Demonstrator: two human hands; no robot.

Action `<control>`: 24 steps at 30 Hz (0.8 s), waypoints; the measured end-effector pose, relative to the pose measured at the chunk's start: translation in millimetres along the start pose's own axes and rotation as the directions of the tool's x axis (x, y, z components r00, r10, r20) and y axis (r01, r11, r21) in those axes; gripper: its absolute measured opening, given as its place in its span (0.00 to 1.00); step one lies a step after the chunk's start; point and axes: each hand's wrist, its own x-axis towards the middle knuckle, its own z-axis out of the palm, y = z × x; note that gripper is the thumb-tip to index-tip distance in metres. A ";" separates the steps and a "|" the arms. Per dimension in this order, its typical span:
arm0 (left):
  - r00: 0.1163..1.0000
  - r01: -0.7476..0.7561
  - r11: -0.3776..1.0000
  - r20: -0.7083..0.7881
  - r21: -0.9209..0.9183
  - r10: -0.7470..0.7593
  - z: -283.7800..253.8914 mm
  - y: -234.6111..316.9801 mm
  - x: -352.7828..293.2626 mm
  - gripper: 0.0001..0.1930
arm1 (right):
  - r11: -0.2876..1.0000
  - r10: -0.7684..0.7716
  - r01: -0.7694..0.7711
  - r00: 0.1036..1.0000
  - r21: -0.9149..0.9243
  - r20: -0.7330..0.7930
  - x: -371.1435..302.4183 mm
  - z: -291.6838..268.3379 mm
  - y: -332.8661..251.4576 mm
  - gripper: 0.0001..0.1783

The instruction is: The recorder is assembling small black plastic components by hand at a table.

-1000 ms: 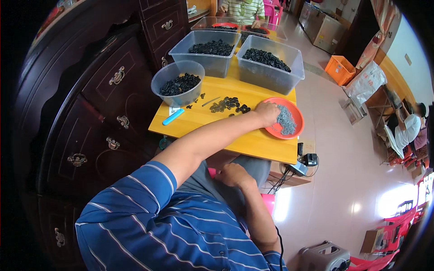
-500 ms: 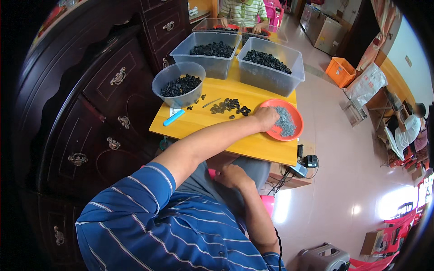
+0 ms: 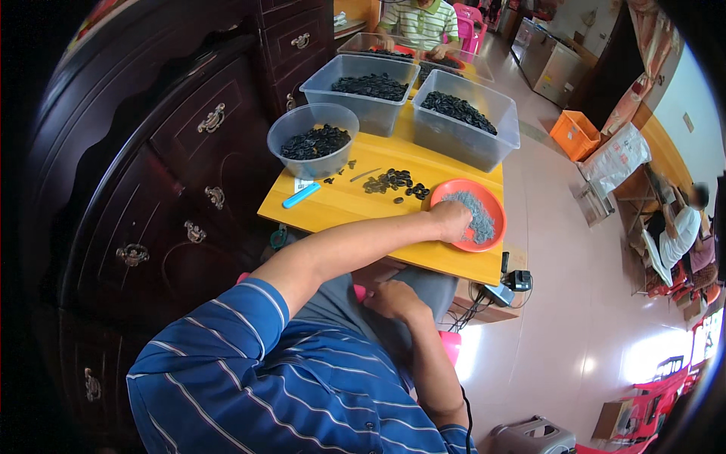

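Observation:
My left arm reaches across the yellow table to a shallow red plate [image 3: 495,203] with a heap of small grey bits [image 3: 482,221]. Over the plate's left side, my left hand [image 3: 451,219] is closed, knuckles up; its fingertips are hidden, so what they pinch is not visible. Several black oval pieces [image 3: 397,180] lie loose to its left, with a thin metal strip [image 3: 365,175] beside them. Low by my lap, my right hand [image 3: 393,298] has curled fingers; whatever is in them cannot be made out.
A round clear tub [image 3: 314,144] and two rectangular clear bins [image 3: 370,113] hold black pieces. A blue-handled tool [image 3: 301,195] lies near the table's left edge. Opposite sits a person in a striped shirt [image 3: 418,23]. Dark drawers [image 3: 181,151] stand left; cables and a small device [image 3: 519,281] sit right.
The view has shifted slightly, so the table sits a little lower and further right. My left hand stays closed at the plate, and my right hand keeps its place by my lap.

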 end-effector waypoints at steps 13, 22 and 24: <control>0.919 -0.016 0.962 -0.384 -0.274 -0.094 -32.1 -15.1 -26.4 0.05 | 0.999 0.019 -0.018 0.999 -0.036 0.030 4.2 16.5 13.8 0.20; 0.833 0.101 0.940 -0.489 -0.327 -0.260 -46.8 -97.1 -136.9 0.03 | 0.991 -0.083 0.085 0.996 0.108 -0.018 1.2 2.3 11.4 0.19; 0.834 0.136 0.946 -0.481 -0.293 -0.269 -41.3 -106.5 -155.1 0.04 | 0.988 -0.090 0.090 0.996 0.122 -0.003 1.8 1.9 9.9 0.19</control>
